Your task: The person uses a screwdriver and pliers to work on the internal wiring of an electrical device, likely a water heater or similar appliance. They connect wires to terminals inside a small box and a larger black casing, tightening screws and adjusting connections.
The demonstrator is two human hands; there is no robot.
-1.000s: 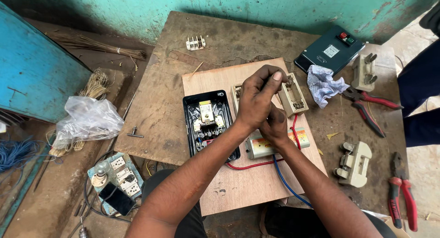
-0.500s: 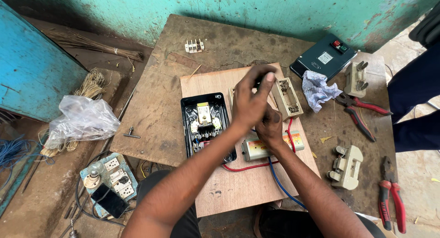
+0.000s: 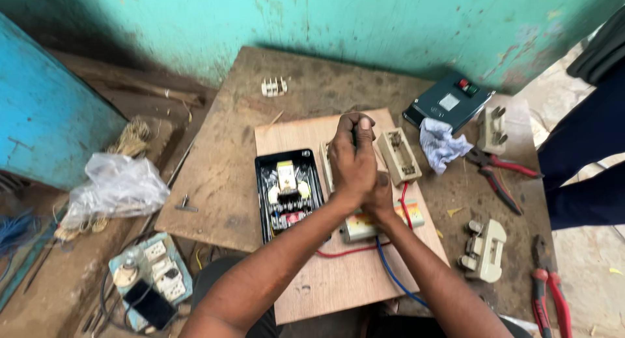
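- Hands first: my left hand (image 3: 352,157) is curled tight round a thin tool I can hardly see, standing upright over the wooden board (image 3: 338,273).
- My right hand (image 3: 379,196) sits just under it; I cannot tell its grip.
- Black box (image 3: 288,193) lies left of the hands, cream fuse holder (image 3: 399,156) right.

A thin board (image 3: 338,273) is lying on the low table (image 3: 228,182), with an open box (image 3: 288,193) of parts sitting on its left half. Both hands (image 3: 355,162) are meeting just right of that box. A fuse holder (image 3: 399,156) is lying further right, a crumpled cloth (image 3: 439,143) beyond it. Pliers (image 3: 498,175) are resting near the table's right edge, behind another fuse block (image 3: 484,250). A plastic bag (image 3: 117,188) is lying off to the left.
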